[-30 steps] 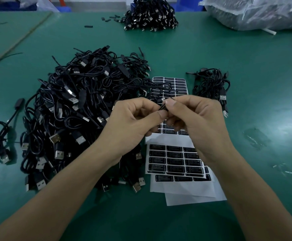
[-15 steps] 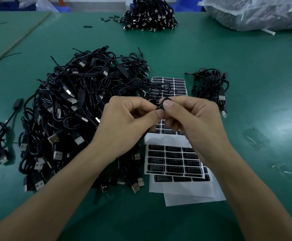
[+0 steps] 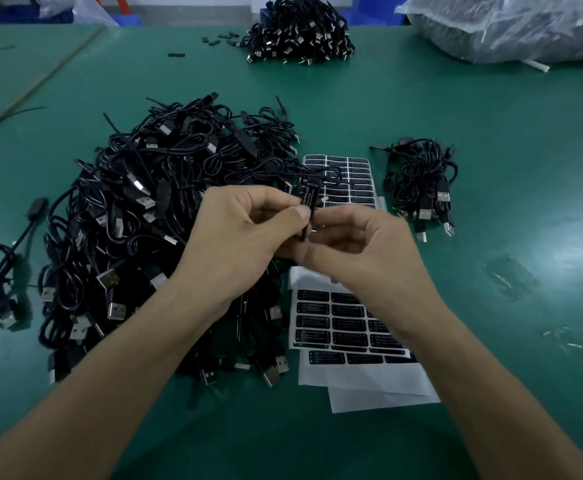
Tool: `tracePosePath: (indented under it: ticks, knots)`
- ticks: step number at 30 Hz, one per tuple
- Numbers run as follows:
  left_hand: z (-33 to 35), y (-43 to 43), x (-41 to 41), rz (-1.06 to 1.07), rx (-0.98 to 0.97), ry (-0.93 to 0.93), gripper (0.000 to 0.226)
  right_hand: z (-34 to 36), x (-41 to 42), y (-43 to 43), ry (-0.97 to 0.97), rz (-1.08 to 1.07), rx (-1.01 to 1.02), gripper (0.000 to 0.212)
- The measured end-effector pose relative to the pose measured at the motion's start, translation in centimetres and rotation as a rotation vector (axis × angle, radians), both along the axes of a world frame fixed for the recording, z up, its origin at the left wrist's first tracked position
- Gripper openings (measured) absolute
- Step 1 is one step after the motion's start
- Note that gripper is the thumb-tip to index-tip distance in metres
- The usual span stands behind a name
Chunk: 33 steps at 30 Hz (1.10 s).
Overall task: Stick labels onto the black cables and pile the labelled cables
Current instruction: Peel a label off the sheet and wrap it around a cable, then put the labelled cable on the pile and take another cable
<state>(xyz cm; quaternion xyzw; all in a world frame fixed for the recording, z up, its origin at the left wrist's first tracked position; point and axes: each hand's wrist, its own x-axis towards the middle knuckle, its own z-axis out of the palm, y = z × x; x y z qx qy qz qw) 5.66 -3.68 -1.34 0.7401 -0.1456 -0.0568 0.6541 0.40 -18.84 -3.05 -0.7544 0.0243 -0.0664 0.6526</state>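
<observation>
the left grip [image 3: 248, 244] pinches a black cable [image 3: 309, 202] by its slim inline block, thumb and forefinger pressed together on its upper part, so the block stands nearly upright above the middle of the table [image 3: 491, 133]. the right grip [image 3: 363, 251] meets it from the right, its fingers curled and closed on the block's lower end; motion blur hides the exact contact. a white-printed label shows on the block's face. the cable's cord loops away to the far side over the far label sheet [image 3: 352, 178]. just below the hands lies the near label sheet [image 3: 331, 320], rows of black labels on white backing, with bare backing paper under it. a big heap of cables [image 3: 137, 237] fills the left side, touching the sheets. a small pile of cables [image 3: 421, 181] sits right of the far sheet. a lone cable [image 3: 2, 271] lies at the far left. at the far edge sit another cable pile [image 3: 297, 29] and a plastic bag [image 3: 508, 26].
</observation>
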Motion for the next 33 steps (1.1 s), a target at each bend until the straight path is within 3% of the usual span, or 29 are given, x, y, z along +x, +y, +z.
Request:
tracePosePath:
  ticks: [2, 5, 12, 16, 21, 27, 31, 33]
  knots:
    - [0.2, 0.0, -0.1, 0.016, -0.022, 0.009, 0.012, -0.5, -0.2, 0.8, 0.025, 0.017, -0.163, 0.033]
    - [0.4, 0.1, -0.2, 0.026, -0.058, 0.041, 0.008, -1.2, -0.1, 1.9, -0.016, -0.005, -0.349, 0.020]
    - [0.6, 0.0, -0.3, 0.056, -0.102, 0.102, 0.006, -1.8, -0.1, 2.3, -0.013, -0.087, -0.232, 0.009]
    - [0.7, 0.1, -0.2, 0.108, -0.091, 0.058, 0.009, -2.0, -0.1, 2.1, 0.030, -0.120, -0.120, 0.020]
    - [0.9, 0.4, 0.1, 0.148, -0.087, 0.018, 0.012, -1.7, -0.1, 2.6, -0.042, -0.102, -0.111, 0.013]
    - [0.9, 0.6, 0.4, 0.191, -0.026, -0.113, 0.013, -0.8, -0.1, 1.8, -0.164, -0.290, -0.046, 0.022]
    - [0.5, 0.6, 0.5, 0.197, 0.020, -0.128, 0.014, 0.5, 1.2, -1.4, -0.099, -0.426, 0.059, 0.027]
    - [0.3, 0.5, 0.5, 0.193, 0.030, -0.125, 0.015, 1.5, 2.0, -4.0, -0.076, -0.461, 0.036, 0.042]
